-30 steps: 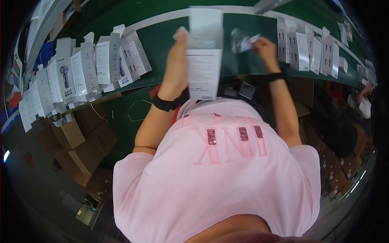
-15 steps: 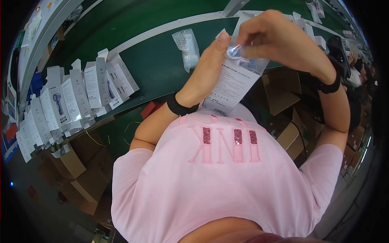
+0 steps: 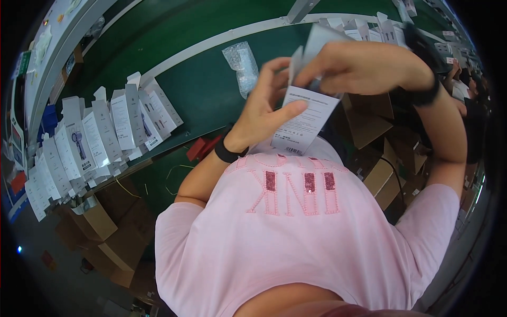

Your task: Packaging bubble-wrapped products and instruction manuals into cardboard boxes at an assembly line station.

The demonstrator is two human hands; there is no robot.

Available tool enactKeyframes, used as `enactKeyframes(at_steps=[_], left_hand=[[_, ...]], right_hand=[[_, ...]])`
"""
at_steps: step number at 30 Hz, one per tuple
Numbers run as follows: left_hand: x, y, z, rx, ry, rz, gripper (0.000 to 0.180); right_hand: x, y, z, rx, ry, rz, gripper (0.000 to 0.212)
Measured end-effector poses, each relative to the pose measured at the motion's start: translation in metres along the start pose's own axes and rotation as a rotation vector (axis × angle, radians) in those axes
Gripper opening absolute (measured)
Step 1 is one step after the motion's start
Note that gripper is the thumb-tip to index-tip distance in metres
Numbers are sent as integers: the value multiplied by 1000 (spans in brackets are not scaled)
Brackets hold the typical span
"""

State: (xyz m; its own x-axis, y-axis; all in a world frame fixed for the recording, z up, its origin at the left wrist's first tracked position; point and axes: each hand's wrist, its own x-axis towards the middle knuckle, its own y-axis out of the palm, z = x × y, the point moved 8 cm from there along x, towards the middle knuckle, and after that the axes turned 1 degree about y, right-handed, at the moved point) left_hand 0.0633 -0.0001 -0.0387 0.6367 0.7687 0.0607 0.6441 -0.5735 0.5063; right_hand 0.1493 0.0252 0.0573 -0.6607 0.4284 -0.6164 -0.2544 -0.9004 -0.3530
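My left hand (image 3: 264, 108) is closed around a white printed carton (image 3: 309, 119), its thumb across the front panel. The carton is tilted close to my chest, its top flaps standing up. My right hand (image 3: 364, 66) is over the opening with its fingers bent down into the carton's mouth. Whatever those fingertips grip or press is hidden inside. On the green bench (image 3: 203, 90) just beyond my left hand lies a bubble-wrapped light-blue item (image 3: 244, 68).
A row of white cartons with raised flaps (image 3: 95, 137) stands along the bench at the left. More white cartons (image 3: 364, 30) are at the far right. Brown cardboard boxes (image 3: 369, 124) sit below the bench edge. A metal post (image 3: 302, 10) rises at the back.
The clear plastic-bagged item at the carton's mouth has gone down out of sight. My right fingers have moved into the opening, and my left thumb has shifted down onto the front panel.
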Motion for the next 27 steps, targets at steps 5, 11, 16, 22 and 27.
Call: enactKeyframes(at_steps=[5,11,16,22,27], left_hand=[[-5,-14,-18,137,196,46,74],[9,-5,-22,490,69,177,49],[16,-11,-10,515,-3,78,54],[33,-10,5,314,-80,18,63],[61,9,8,378,-23,124,64]], right_hand=[[-79,-21,-50,353,10,-914,58],[-6,66,-80,1059,-123,-737,77],[-27,47,-71,692,-390,-976,42],[-43,40,-74,389,-258,-1087,26],[-62,25,-87,451,-157,-1120,25]])
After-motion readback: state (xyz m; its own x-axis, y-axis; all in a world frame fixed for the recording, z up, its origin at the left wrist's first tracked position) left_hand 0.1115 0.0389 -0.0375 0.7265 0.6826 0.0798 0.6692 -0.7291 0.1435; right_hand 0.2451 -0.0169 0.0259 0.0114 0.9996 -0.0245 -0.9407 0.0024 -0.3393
